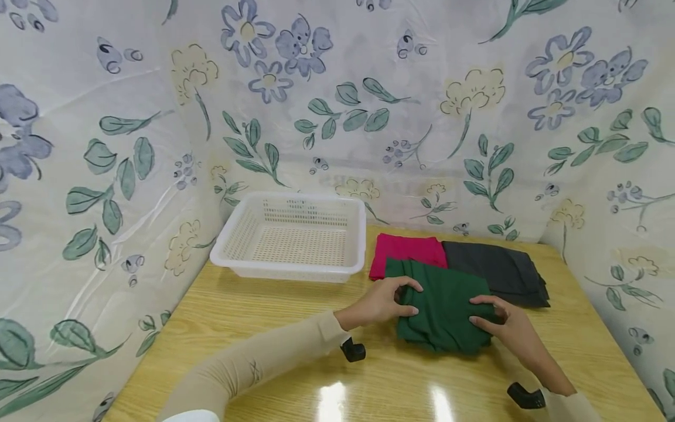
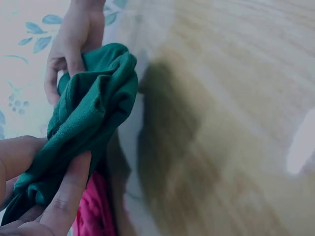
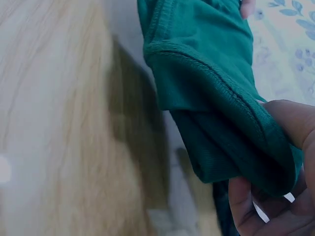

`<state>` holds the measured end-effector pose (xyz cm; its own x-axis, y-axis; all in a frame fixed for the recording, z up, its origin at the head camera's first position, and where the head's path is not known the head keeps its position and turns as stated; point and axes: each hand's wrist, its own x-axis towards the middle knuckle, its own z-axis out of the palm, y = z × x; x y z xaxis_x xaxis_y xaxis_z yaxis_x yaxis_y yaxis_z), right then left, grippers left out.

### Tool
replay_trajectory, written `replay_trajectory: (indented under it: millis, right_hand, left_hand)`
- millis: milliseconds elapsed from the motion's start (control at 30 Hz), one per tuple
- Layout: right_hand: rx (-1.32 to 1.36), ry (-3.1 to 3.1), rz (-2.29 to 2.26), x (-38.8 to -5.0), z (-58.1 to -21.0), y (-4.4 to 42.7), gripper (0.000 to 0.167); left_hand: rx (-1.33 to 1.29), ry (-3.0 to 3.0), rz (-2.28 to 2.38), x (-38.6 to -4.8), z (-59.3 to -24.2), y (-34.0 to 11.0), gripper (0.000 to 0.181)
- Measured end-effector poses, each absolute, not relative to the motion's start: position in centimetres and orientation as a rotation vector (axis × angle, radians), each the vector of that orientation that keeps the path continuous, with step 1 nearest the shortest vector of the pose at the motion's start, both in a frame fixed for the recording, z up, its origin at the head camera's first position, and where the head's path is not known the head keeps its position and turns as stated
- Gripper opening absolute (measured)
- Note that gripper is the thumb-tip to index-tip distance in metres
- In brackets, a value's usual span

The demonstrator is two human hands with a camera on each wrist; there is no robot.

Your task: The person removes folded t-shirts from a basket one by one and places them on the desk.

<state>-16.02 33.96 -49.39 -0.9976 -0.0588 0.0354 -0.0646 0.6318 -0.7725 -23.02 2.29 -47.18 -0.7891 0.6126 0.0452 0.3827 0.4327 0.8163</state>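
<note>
A folded green cloth garment (image 1: 445, 305) is held between both hands, a little above the table as its shadow in the wrist views suggests. My left hand (image 1: 382, 302) grips its left edge, thumb and fingers on either side of the fabric. At the opposite edge my right hand (image 1: 506, 328) pinches the folded layers, with the thumb on one face and fingers on the other. A stitched hem on the green garment (image 3: 206, 73) shows in the right wrist view. Behind it lie a folded pink cloth (image 1: 406, 249) and a folded dark grey cloth (image 1: 490, 269), both partly covered from view.
A white perforated plastic basket (image 1: 295, 272) stands at the back left of the wooden table (image 1: 274, 316), with nothing seen inside. Floral sheeting (image 1: 337, 105) encloses the table's back and sides.
</note>
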Motion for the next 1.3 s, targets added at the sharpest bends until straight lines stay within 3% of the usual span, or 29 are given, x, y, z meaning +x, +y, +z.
replay_trajectory:
  millis: [1300]
  right_hand:
    - [0.034,-2.951,1.436,-16.1,-50.9,35.5,0.052]
  left_hand:
    - [0.797,2.255,1.209,-23.9,-49.5,3.1,0.045]
